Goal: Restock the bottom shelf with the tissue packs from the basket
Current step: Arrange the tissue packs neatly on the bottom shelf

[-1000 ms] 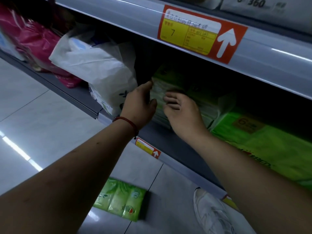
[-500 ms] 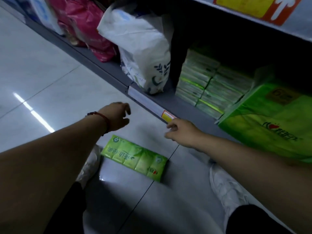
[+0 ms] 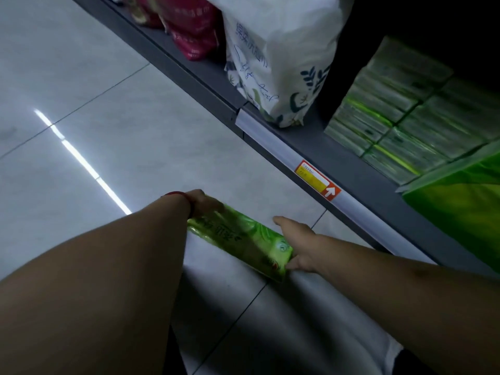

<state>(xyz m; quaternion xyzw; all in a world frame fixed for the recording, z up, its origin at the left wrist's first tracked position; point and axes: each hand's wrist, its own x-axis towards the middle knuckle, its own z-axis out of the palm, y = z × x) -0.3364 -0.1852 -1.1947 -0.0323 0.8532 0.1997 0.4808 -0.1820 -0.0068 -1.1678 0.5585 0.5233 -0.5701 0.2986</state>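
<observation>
At the far left the tiled floor carries a bright streak of reflected light running on a diagonal. On the bottom shelf, at its left end, pink packs stand close to the front edge.

Your left hand, with a red bracelet at the wrist, is closed over the left end of the green tissue pack. Your forearm hides most of the fingers. The pack lies lengthwise between your two hands, over the floor just in front of the shelf's front edge. It is blurred, and you cannot tell from here whether it rests on the tiles or is lifted off them.

Behind it on the shelf, right of the pink packs, a white bag with a leaf print stands at the front edge.

Your right hand clasps the pack's right end, thumb along the far side and fingers curled at the near corner.

Further right, an orange and yellow price label sits on the shelf's front rail. Beyond it, stacked green tissue packs fill the shelf set back from the edge, with a dark gap between them and the white bag. A large bright green package lies against them at the shelf's right end.
</observation>
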